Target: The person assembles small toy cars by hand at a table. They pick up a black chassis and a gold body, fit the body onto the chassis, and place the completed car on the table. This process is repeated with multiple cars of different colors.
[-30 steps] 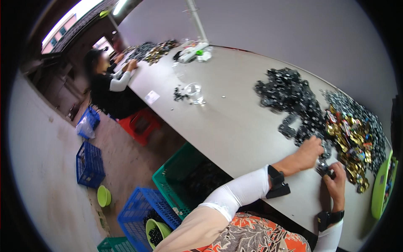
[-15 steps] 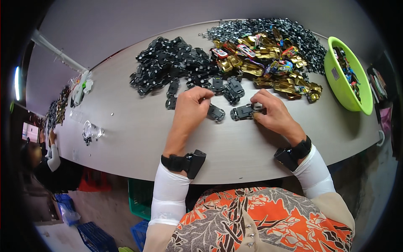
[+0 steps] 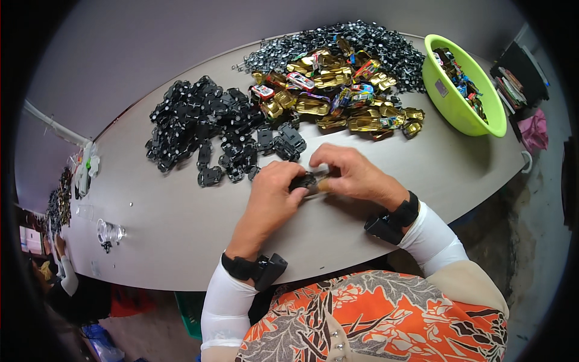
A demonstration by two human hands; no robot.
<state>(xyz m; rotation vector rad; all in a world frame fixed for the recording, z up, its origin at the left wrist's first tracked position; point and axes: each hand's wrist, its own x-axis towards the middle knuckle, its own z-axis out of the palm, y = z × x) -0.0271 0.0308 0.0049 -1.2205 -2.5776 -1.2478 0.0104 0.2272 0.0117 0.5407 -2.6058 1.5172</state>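
Over the near middle of the table, my two hands meet at a black toy car chassis (image 3: 305, 181). My left hand (image 3: 270, 198) is closed around its left side, thumb in front. My right hand (image 3: 357, 175) pinches at its right end, where motion blurs the fingertips and any small part between them. Just beyond lie several loose black chassis (image 3: 291, 140), next to a large heap of the same kind (image 3: 202, 120). Gold and printed toy car bodies (image 3: 313, 104) are piled behind my right hand.
Small wheel-and-axle pieces (image 3: 374, 45) spread along the table's far edge. A lime-green basin (image 3: 491, 99) with coloured car bodies stands at the right. To the left is a clear cup (image 3: 108, 231), its dark bits spilled. Another person (image 3: 66, 277) works at the far left.
Both hands have come together, the right moving in from beside the left to the same chassis. The view has shifted, so the heaps appear further left.
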